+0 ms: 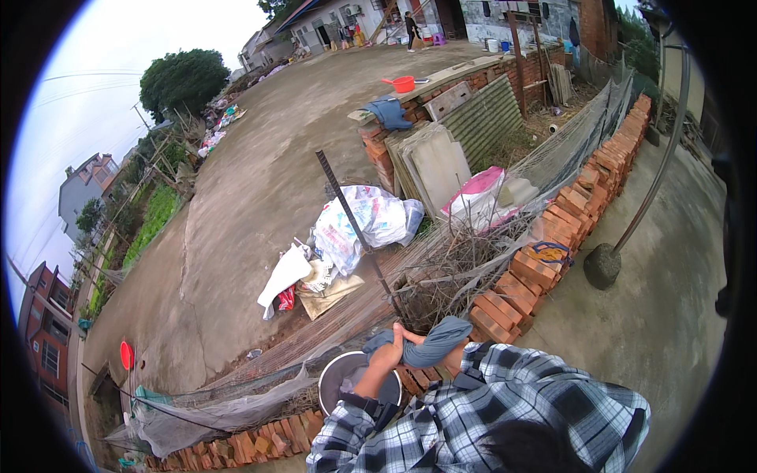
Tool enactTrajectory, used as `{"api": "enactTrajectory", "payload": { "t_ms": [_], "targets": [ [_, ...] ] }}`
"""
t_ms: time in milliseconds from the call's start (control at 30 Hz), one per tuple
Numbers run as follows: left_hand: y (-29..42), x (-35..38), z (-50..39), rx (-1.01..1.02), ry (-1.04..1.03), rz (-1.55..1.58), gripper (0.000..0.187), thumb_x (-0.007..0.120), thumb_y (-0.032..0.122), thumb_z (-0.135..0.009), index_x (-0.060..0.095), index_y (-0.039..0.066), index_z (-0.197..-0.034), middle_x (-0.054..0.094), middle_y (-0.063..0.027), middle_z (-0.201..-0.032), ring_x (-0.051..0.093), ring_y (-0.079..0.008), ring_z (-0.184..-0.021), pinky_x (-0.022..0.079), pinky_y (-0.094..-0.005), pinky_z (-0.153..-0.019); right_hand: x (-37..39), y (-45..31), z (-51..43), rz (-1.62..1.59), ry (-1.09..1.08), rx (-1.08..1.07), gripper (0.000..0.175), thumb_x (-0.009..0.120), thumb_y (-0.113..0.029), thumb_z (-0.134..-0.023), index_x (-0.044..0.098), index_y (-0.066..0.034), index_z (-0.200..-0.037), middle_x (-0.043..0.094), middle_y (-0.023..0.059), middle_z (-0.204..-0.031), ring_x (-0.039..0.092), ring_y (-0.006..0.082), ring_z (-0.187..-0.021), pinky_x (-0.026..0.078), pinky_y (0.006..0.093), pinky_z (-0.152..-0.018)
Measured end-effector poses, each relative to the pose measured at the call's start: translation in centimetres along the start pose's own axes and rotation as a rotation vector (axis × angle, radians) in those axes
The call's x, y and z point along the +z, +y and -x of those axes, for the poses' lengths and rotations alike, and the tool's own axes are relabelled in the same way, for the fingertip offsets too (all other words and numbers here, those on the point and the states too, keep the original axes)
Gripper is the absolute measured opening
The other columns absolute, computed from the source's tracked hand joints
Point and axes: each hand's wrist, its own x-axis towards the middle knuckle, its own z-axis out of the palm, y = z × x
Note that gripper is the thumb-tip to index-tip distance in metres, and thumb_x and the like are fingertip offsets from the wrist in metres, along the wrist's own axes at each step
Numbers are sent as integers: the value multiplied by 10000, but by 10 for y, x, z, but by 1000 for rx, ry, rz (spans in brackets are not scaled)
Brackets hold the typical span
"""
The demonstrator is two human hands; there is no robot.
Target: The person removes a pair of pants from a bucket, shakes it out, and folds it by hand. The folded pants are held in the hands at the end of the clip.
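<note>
A wet-looking blue-grey cloth [442, 343] is bunched and twisted between my two hands, just in front of my plaid sleeves. My left hand [387, 355] grips the cloth on the left, over the edge of a round bucket [337, 369]. Close against it, my right hand [413, 336] holds the same cloth, which covers most of its fingers. Pale cloth or cloudy water lies inside the bucket; my left forearm hides part of it. Beneath my hands the bucket stands beside stacked red bricks [416, 380].
Netting [260, 381] and a rusty rebar post [355, 222] stand beyond the bucket, with dry twigs [452, 266] alongside. A brick row [568, 222] runs to the upper right. Plastic sacks [366, 222] lie on the concrete. A person [411, 31] stands far off.
</note>
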Motion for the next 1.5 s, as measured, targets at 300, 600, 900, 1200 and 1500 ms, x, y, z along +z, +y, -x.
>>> {"api": "enactTrajectory", "payload": {
  "t_ms": [300,600,900,1200,1500],
  "targets": [
    [-51,14,-21,131,241,1020,755,227,619,-915,650,-7,-919,633,-107,-792,607,-241,-719,487,-342,-669,-4,-6,-10,-672,-367,201,432,654,-306,-827,466,39,-1008,485,110,-897,504,162,-795,485,214,-634],
    [-84,100,-8,-25,-294,1682,1072,417,860,-634,328,59,-1341,408,-137,-1320,488,-321,-1099,391,-510,-965,21,4,15,-721,-396,151,263,631,-220,-849,504,-11,-944,531,98,-898,514,165,-768,475,251,-586],
    [-57,81,-21,698,-716,1932,960,388,793,-727,273,123,-1404,213,-131,-1458,283,-351,-1290,233,-489,-1077,46,25,43,-841,-625,220,309,568,-181,-887,473,0,-1119,546,130,-1049,512,167,-865,432,269,-581],
    [-31,5,-20,235,-399,1814,623,574,584,-796,529,87,-1170,626,-117,-1019,623,-296,-856,529,-468,-766,36,-1,40,-559,-228,236,375,521,-119,-897,416,111,-1174,473,222,-1228,525,278,-1099,515,345,-885],
    [-44,39,-56,126,83,1113,510,661,118,-805,446,-41,-1239,544,-116,-1189,549,-234,-1042,429,-328,-896,-21,6,-6,-625,-355,609,402,444,-298,-902,547,15,-1131,648,139,-993,628,254,-878,489,352,-790]
  ]
}}
